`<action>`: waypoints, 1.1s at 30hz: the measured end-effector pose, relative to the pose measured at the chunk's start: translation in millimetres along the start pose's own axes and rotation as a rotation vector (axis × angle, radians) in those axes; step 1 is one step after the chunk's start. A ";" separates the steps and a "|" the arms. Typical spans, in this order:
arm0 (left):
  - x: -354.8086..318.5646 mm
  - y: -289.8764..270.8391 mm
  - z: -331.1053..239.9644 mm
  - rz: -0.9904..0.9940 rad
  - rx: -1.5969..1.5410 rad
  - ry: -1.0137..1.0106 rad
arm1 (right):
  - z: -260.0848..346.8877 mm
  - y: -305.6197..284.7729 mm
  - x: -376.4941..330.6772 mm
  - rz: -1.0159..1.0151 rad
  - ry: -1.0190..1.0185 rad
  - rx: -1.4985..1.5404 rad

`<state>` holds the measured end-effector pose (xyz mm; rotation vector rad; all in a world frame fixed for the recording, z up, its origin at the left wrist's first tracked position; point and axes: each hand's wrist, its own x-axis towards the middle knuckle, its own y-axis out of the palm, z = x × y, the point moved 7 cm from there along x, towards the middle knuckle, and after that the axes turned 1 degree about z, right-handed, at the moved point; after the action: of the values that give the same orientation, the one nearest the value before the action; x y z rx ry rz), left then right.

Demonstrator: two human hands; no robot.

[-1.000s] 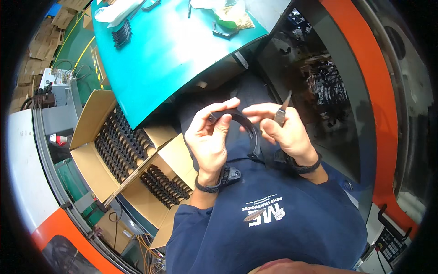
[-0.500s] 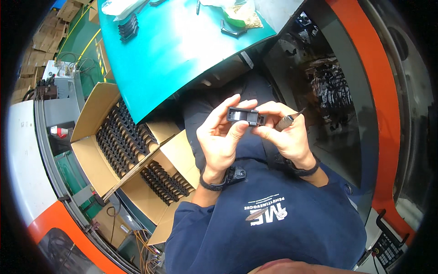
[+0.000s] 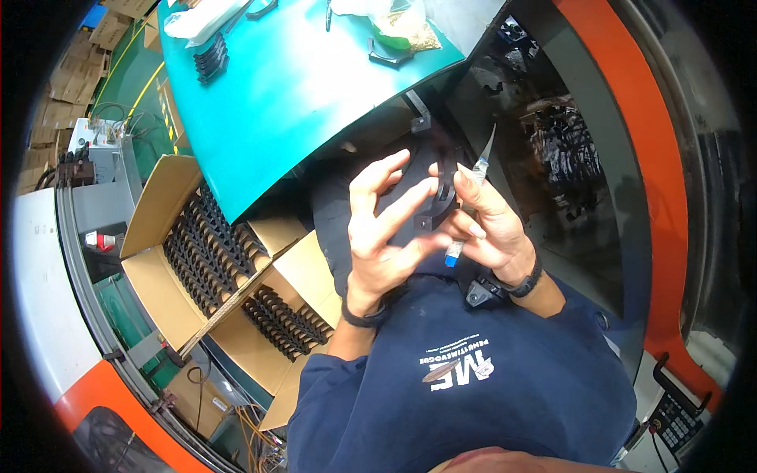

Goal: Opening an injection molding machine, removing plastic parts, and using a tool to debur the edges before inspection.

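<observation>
My right hand (image 3: 501,232) is closed on a curved black plastic part (image 3: 435,211) in front of my lap. The same hand also keeps hold of a slim knife (image 3: 482,167), its pointed blade up and its wrapped handle ending in blue near my palm. Beside the part, my left hand (image 3: 378,244) is open with the fingers spread. Its thumb and fingertips come close to the part; whether they touch it I cannot tell.
A green-topped table (image 3: 284,102) stands ahead, bearing a stack of black parts (image 3: 210,60) and a plastic bag (image 3: 410,31) of small pieces. Left are open cartons (image 3: 150,296) with rows of black parts (image 3: 209,252). An orange-edged machine frame (image 3: 666,236) rises on the right.
The black part has been turned from lying level between both hands to standing up in my right hand. My left hand has let go and spread its fingers. The knife has swung upright.
</observation>
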<state>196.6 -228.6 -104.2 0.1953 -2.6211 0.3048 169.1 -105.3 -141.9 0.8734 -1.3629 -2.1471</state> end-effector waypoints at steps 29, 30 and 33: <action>-0.2 -5.6 -23.0 -0.192 -0.505 -0.530 | 45.4 104.9 -32.1 0.018 -1.085 -2.058; -0.2 -5.9 -23.2 -0.189 -0.497 -0.525 | 44.4 104.6 -31.7 0.015 -1.095 -2.064; -1.3 -5.3 -22.3 -0.185 -0.503 -0.509 | 43.2 103.1 -31.4 0.006 -1.120 -2.076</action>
<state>208.9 -228.1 -84.8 0.3758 -3.0371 -0.5342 164.0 -99.9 -26.0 -1.1765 1.0046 -2.4350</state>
